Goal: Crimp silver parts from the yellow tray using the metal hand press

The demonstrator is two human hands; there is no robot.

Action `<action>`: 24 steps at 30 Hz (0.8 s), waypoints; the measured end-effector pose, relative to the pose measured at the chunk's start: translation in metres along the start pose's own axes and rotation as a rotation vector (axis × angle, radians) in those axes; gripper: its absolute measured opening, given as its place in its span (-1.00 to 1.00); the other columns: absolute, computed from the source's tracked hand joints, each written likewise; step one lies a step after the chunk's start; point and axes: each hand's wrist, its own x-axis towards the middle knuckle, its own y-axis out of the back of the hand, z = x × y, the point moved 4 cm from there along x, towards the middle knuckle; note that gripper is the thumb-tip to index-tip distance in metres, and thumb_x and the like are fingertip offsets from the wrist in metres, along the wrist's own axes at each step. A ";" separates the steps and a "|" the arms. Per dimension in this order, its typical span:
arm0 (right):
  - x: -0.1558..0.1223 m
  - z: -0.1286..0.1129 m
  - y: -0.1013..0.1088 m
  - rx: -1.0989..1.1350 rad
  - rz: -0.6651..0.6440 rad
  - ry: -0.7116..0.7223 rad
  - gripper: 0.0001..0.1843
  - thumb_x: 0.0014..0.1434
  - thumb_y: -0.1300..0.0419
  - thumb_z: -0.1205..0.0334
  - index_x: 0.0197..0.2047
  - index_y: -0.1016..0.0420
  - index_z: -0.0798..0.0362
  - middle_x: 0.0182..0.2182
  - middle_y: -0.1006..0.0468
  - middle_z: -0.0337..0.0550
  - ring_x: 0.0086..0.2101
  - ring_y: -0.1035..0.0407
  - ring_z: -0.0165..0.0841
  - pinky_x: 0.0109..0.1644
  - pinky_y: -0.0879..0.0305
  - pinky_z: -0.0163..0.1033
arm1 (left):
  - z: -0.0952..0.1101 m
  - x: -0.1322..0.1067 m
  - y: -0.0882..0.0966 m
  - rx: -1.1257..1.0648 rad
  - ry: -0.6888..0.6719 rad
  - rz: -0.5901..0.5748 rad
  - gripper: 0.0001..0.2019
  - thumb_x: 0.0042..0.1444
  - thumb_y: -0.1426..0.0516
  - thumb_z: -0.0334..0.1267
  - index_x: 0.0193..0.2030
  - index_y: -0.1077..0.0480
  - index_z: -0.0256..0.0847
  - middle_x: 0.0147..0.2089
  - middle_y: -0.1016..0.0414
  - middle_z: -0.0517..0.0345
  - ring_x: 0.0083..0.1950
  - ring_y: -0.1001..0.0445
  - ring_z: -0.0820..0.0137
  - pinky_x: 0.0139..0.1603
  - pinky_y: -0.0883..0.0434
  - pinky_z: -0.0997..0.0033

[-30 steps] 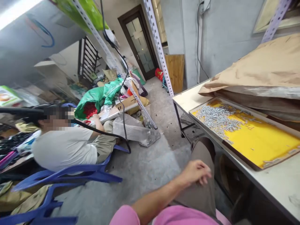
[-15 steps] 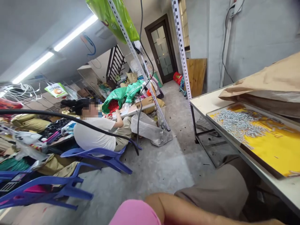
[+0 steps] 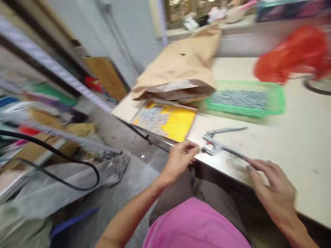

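My right hand [image 3: 275, 187] grips the end of the lower handle of metal snap pliers [image 3: 219, 146] at the table's front edge. The pliers' handles are spread apart and their jaws point toward my left hand. At the table edge, close by the jaws, my left hand [image 3: 181, 160] has thumb and fingers pinched together. Whatever is in that pinch is too small or blurred to make out. Beyond my left hand lies a shallow tray with a yellow bottom [image 3: 179, 125], partly covered by small silvery metal pieces [image 3: 152, 119].
A brown paper sack [image 3: 178, 65] lies behind the tray on the pale table [image 3: 292, 148]. To its right stands a green plastic basket [image 3: 281, 100] with many silvery pieces. A red bag [image 3: 292, 57] is at the back right. A black cable [image 3: 95, 175] hangs at left.
My view has swung right, from the room and a seated person to the table. Both my hands, the pliers and the green basket are now in sight.
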 end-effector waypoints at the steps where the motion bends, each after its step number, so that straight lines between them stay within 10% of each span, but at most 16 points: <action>1: 0.003 0.007 0.001 -0.004 0.065 -0.010 -0.74 0.32 -0.06 0.20 0.04 -0.44 -0.05 -0.15 -0.47 -0.07 -0.13 -0.41 -0.22 0.02 -0.37 -0.06 | 0.006 0.014 0.008 0.015 -0.027 -0.045 -0.66 -0.02 -0.21 0.00 -0.26 -0.53 -0.24 -0.50 -0.46 0.20 -0.50 -0.41 0.49 -0.54 -0.34 0.57; 8: 0.051 0.025 -0.026 -0.121 -0.283 0.024 -0.62 0.37 0.07 0.18 0.17 -0.35 0.03 -0.03 -0.41 0.01 -0.12 -0.41 -0.25 -0.13 -0.42 -0.15 | 0.001 0.090 0.019 0.103 -0.083 -0.220 -0.81 0.02 -0.18 -0.17 -0.35 -0.50 -0.26 -0.59 -0.39 0.25 -0.60 -0.32 0.54 -0.63 -0.23 0.61; 24: 0.063 0.029 -0.035 -0.355 -0.563 0.040 -0.70 0.30 0.10 0.50 -0.10 -0.42 0.14 -0.24 -0.41 -0.04 -0.26 -0.28 -0.30 -0.35 -0.11 -0.26 | -0.017 0.102 -0.014 0.163 0.236 -0.358 -0.84 0.09 -0.20 -0.24 -0.40 -0.44 -0.31 -0.71 -0.30 0.31 -0.73 -0.21 0.61 -0.70 -0.16 0.64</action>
